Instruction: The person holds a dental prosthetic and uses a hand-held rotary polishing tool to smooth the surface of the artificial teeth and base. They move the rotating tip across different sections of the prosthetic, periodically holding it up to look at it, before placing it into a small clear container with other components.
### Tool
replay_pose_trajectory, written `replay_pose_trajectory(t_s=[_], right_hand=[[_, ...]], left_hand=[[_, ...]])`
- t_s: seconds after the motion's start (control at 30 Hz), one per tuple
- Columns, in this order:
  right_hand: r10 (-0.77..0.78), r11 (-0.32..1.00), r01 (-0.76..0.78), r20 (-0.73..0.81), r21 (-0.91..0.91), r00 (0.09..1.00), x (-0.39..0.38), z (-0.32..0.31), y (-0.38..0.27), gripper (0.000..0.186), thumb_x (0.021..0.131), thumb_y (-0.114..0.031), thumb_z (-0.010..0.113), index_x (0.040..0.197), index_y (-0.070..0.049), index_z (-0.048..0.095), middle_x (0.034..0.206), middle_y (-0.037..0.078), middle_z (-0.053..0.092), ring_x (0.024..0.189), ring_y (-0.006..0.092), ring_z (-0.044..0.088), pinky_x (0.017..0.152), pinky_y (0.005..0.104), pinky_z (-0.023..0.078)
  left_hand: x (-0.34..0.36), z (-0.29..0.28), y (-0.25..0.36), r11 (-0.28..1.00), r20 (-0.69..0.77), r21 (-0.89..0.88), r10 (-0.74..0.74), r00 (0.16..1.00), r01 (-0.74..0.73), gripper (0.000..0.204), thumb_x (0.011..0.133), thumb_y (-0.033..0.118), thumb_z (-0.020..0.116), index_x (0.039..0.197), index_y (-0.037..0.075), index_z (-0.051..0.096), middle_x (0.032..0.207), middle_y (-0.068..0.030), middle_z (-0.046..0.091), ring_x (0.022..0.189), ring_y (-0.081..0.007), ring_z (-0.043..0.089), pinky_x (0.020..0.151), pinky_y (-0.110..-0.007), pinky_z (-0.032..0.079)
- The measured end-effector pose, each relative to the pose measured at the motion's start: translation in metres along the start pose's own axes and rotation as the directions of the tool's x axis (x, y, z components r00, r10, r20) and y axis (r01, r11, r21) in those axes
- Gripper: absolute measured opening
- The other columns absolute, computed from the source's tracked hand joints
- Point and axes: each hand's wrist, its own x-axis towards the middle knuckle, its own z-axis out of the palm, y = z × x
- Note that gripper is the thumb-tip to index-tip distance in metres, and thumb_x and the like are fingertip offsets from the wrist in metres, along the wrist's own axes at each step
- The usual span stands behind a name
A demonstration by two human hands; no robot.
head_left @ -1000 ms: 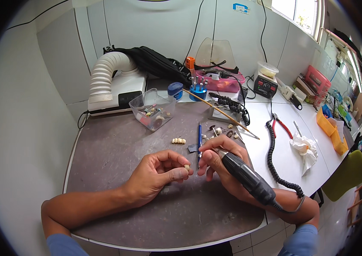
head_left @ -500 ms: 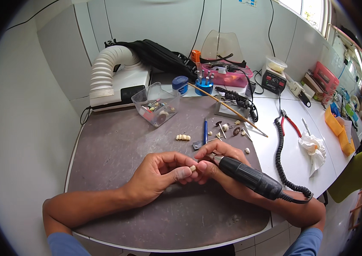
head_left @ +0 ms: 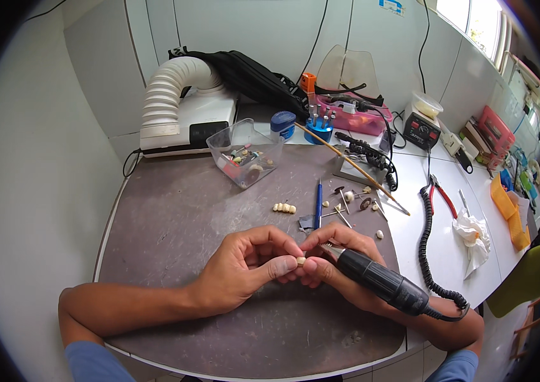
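A small cream dental crown (head_left: 301, 261) is pinched between the thumb and fingers of my left hand (head_left: 238, 267), low over the middle of the brown work board. My right hand (head_left: 351, 238) is closed around a black rotary handpiece (head_left: 381, 280), its metal nose tilted toward the crown. The right thumb and fingertips meet the left fingers beside the crown. The handpiece's tip and any bur on it are hidden behind the fingers. Just beyond my hands lie a cream tooth bridge (head_left: 284, 208) and a blue pen-like tool (head_left: 319, 202).
Several polishing bits and small crowns lie around a brown disc (head_left: 365, 204). A clear bin (head_left: 244, 156) of bits stands behind, near a white dust extractor (head_left: 190, 124). A thin wooden stick (head_left: 359, 170) leans across a grey block. Right: coiled cord (head_left: 424, 239), red pliers (head_left: 443, 197), crumpled tissue (head_left: 474, 232).
The whole view has shifted slightly, so the bench things sit further right. The crown has turned a little between the fingers. Both hands keep their holds.
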Motion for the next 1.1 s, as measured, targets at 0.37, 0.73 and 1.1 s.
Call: replay_pose_trajectory(t_s=[0.37,0.73,1.1], right_hand=[[-0.041,0.999,0.043,-0.180,0.006,0.983,0.000,0.003,0.001,0.027,0.095,-0.020,0.066,0.114,0.000,0.063,0.087,0.006,0.066,0.075,0.0114,0.064,0.067,0.0260,0.053],[-0.399,0.914,0.349,-0.298,-0.208,0.867,-0.007,0.004,0.010,0.021,0.079,-0.004,0.069,0.097,0.004,0.062,0.084,0.012,0.066,0.072,0.0173,0.068,0.066,0.0268,0.053],[-0.667,0.675,0.588,-0.029,-0.445,0.744,0.001,-0.006,0.016,0.026,0.069,0.001,0.075,0.089,0.003,0.060,0.080,0.015,0.068,0.077,0.0257,0.073,0.069,0.0324,0.058]], left_hand=[[0.001,-0.002,0.004,0.995,0.016,-0.076,-0.065,0.998,0.066,0.017,0.095,0.008,0.064,0.110,-0.001,0.063,0.102,-0.0083,0.069,0.095,-0.0136,0.066,0.086,-0.028,0.054],[0.002,-0.004,0.001,0.980,0.027,-0.184,-0.067,0.997,0.071,0.023,0.096,0.009,0.063,0.115,-0.002,0.061,0.110,-0.0125,0.068,0.102,-0.0170,0.066,0.090,-0.029,0.054],[0.002,-0.003,0.002,0.985,0.039,-0.152,-0.073,0.997,0.078,0.029,0.095,0.011,0.065,0.119,-0.005,0.061,0.105,-0.0113,0.072,0.095,-0.0121,0.067,0.088,-0.026,0.054]])
